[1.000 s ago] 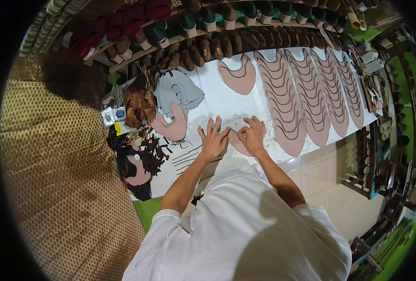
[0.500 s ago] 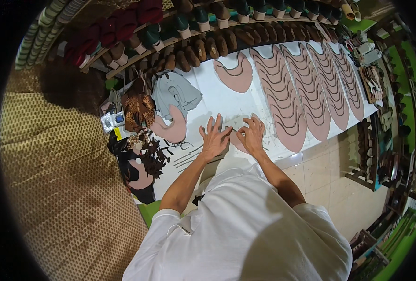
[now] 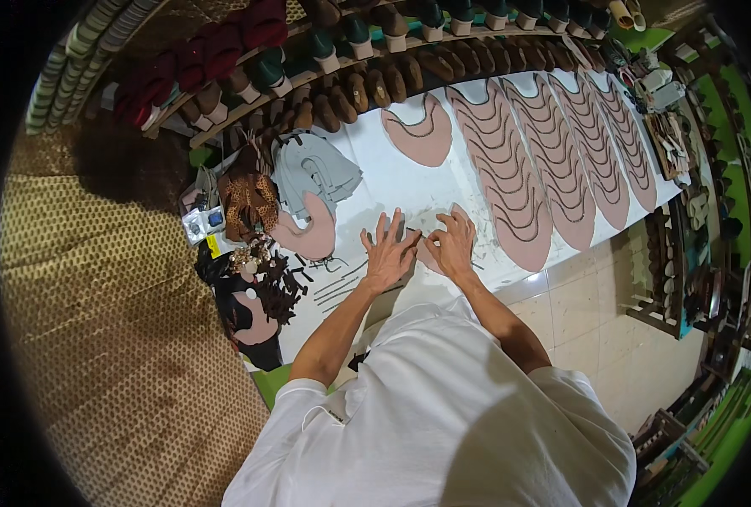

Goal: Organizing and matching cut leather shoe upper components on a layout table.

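My left hand (image 3: 388,258) lies on the white worktable with its fingers spread and its thumb toward a pink curved shoe-upper piece (image 3: 427,257). My right hand (image 3: 452,250) is bent over that same piece, thumb and index finger pinched at its inner edge. Much of the piece is hidden under the hands. By the left wrist lie several thin dark strips (image 3: 341,288). Another pink upper piece (image 3: 314,235) rests farther left, beside grey cut pieces (image 3: 314,169).
Rows of overlapping pink uppers with dark edging (image 3: 510,186) cover the table's right side. A single edged upper (image 3: 422,135) lies at the back. Shoes and shoe lasts (image 3: 367,89) line the far racks. Dark scraps (image 3: 281,291) sit at the left edge.
The view has shifted slightly. Both hands stay almost in place at the pink piece, with only small finger movement.
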`<state>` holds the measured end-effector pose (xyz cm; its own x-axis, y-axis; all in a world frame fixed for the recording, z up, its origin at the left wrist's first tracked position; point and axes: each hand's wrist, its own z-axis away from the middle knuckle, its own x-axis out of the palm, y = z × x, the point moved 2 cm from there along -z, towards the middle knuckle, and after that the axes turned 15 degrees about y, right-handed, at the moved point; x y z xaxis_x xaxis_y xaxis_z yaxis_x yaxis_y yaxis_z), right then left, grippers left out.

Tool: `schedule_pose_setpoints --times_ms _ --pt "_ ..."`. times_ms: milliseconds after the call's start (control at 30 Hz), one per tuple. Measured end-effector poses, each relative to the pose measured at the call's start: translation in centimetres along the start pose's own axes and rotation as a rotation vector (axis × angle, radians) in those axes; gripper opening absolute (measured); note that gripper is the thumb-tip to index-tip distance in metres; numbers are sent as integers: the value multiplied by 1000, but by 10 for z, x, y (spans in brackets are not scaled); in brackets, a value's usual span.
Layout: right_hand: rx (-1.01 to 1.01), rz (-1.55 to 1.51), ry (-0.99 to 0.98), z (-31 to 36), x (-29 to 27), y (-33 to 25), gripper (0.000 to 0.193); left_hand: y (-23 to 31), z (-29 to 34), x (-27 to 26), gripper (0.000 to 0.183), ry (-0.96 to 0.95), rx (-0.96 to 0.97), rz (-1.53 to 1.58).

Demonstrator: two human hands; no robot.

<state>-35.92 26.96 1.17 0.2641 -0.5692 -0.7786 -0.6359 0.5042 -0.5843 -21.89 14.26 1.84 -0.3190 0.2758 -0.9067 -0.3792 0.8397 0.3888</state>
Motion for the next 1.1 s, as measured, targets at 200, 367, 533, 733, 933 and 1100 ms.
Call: schedule_pose_setpoints --times_ms 200,367,533,733,933,1100 --pt "20 -29 -17 4 -7 1 12 -3 0 7 40 3 -7 -33" --pt "2 -19 -31 3 -5 4 12 -5 2 8 39 8 -32 -8" --pt "-10 -16 13 0 -9 4 11 -4 1 9 39 4 -52 -3" --pt "-95 35 -9 5 -6 1 14 -5 1 8 39 -1 -42 -11" --pt "-63 69 -14 6 -4 -3 13 -4 -1 8 43 -10 3 -55" --pt "-49 53 31 6 -6 -5 13 -1 -1 4 43 19 -46 47"
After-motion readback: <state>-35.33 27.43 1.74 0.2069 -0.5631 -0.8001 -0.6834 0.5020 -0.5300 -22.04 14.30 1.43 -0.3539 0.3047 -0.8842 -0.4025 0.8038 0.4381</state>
